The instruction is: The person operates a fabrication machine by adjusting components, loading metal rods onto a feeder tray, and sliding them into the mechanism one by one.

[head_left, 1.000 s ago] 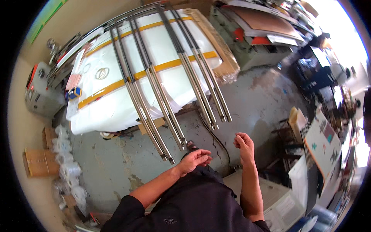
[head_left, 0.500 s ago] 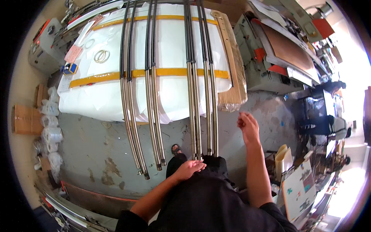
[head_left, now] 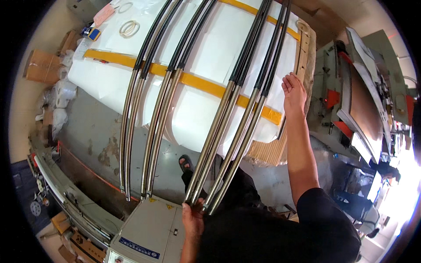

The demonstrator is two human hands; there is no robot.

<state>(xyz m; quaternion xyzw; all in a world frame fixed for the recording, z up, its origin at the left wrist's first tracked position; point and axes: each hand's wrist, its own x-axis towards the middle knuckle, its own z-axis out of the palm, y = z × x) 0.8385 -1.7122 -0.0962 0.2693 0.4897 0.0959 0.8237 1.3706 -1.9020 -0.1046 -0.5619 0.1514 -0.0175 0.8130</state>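
Poles (head_left: 214, 132): all eight are lying across the white table (head_left: 193, 125), middle of frame | black covers (head_left: 251, 46) are already wrapping tops; bottoms are showing bare | left hand (head_left: 193, 218), bottom middle, seems to be holding two poles' ends | right hand (head_left: 295, 94), upper right, is hanging loose, holding nothing

Beyond the left hand's (head_left: 193, 221) grip, a white-covered table (head_left: 190, 116) bears paired black-and-silver rods (head_left: 249, 48), their near ends overhanging toward it. Yellow strips (head_left: 201, 83) cross beneath; pale rings (head_left: 128, 36) lie farther off, leftward of the grip.
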